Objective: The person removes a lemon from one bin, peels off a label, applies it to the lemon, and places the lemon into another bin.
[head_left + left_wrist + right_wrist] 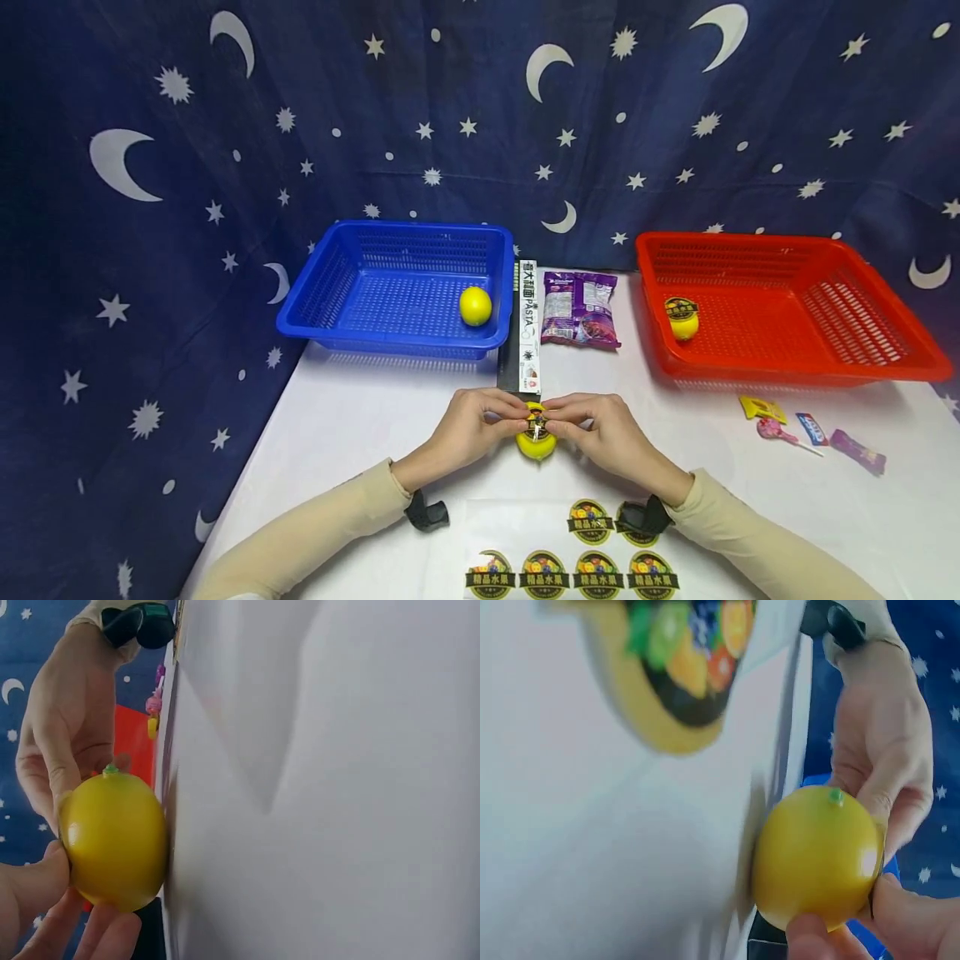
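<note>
A smooth, glossy yellow lemon (536,444), oval with a small green nub at one end, is held on the white tabletop (360,425) near its front middle, just ahead of a sheet of round fruit stickers (570,550). It is pinched from both sides: the left hand (472,429) and the right hand (603,433) are each closed in a grip on it, fingertips meeting over a dark round sticker (536,423) pressed on its top. In the wrist views the plastic-looking skin is seen resting against the tabletop. Behind it lie a long black pasta box (528,325) and a crinkled purple snack bag (580,308), flanked by a blue latticed plastic basket (375,329) holding a bare lemon (476,306) and a red basket (885,367) holding a stickered lemon (682,319). Wrapped candies (813,431) lie scattered to the right, well apart from the hands; open tabletop is left on both sides.
</note>
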The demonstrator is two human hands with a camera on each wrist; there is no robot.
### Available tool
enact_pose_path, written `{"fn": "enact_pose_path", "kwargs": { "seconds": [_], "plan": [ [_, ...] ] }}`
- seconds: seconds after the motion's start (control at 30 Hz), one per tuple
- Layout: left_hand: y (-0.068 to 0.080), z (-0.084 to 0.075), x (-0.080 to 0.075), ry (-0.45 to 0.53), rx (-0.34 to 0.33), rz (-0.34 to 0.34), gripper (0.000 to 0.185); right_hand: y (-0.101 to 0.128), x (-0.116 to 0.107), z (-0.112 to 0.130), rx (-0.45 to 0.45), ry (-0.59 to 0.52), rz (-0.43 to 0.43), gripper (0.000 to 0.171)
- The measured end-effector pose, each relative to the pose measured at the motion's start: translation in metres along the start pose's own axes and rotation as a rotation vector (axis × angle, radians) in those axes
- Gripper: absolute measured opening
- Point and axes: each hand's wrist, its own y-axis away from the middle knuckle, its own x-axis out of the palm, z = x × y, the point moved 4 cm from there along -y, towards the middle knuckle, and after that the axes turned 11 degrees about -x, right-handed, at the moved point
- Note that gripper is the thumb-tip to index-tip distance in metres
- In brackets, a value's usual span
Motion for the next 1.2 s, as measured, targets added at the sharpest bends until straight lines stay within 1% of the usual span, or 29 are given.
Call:
{"fn": "enact_pose_path", "kwargs": {
  "seconds": [0.1, 0.2, 0.3, 0.37, 0.4, 0.47, 0.53, 0.6, 0.63, 0.7, 0.8, 0.9, 0.97, 1.07, 1.13, 1.2],
  "plan": [
    [-0.002, 0.003, 0.001, 0.029, -0.009, 0.032, 0.016, -0.001, 0.000, -0.007, 0.070, -0.098, 0.017, 0.012],
    [-0.002, 0.003, 0.000, 0.031, -0.027, 0.046, 0.016, -0.002, 0.002, -0.011, 0.126, -0.214, 0.031, 0.012],
    [-0.001, 0.000, -0.002, 0.022, -0.037, 0.043, 0.015, -0.002, 0.006, -0.013, 0.177, -0.335, 0.061, 0.012],
    [0.000, -0.002, -0.002, 0.017, -0.038, 0.042, 0.015, -0.001, 0.009, -0.012, 0.212, -0.376, 0.080, 0.015],
    [0.001, -0.003, -0.002, 0.014, -0.037, 0.040, 0.015, -0.001, 0.011, -0.011, 0.218, -0.377, 0.092, 0.019],
    [0.002, -0.005, -0.002, 0.003, -0.033, 0.043, 0.015, 0.000, 0.013, -0.009, 0.224, -0.330, 0.117, 0.030],
    [0.004, -0.007, -0.001, -0.008, -0.028, 0.048, 0.015, 0.001, 0.015, -0.005, 0.202, -0.245, 0.145, 0.045],
    [0.005, -0.009, 0.000, -0.018, -0.010, 0.047, 0.016, 0.000, 0.017, -0.002, 0.154, -0.127, 0.162, 0.057],
    [0.005, -0.010, 0.000, -0.023, -0.001, 0.050, 0.016, 0.001, 0.018, 0.000, 0.140, -0.084, 0.167, 0.060],
    [0.005, -0.013, 0.001, -0.031, 0.016, 0.058, 0.015, 0.000, 0.018, 0.001, 0.114, -0.038, 0.180, 0.062],
    [0.003, -0.020, 0.002, -0.045, 0.049, 0.063, 0.017, 0.003, 0.007, 0.003, 0.129, -0.030, 0.186, 0.060],
    [-0.002, -0.032, 0.004, -0.039, 0.082, 0.056, 0.022, 0.007, -0.021, 0.009, 0.152, -0.042, 0.172, 0.059],
    [-0.009, -0.042, 0.006, -0.026, 0.102, 0.036, 0.025, 0.009, -0.051, 0.013, 0.149, -0.016, 0.140, 0.060],
    [-0.024, -0.059, 0.010, -0.029, 0.139, 0.014, 0.026, 0.008, -0.107, 0.014, 0.149, 0.062, 0.086, 0.061],
    [-0.037, -0.073, 0.018, -0.074, 0.180, -0.007, 0.026, 0.004, -0.148, 0.006, 0.195, 0.120, 0.073, 0.061],
    [-0.052, -0.088, 0.027, -0.150, 0.225, -0.036, 0.026, -0.001, -0.187, -0.010, 0.279, 0.185, 0.075, 0.060]
  ]
}}
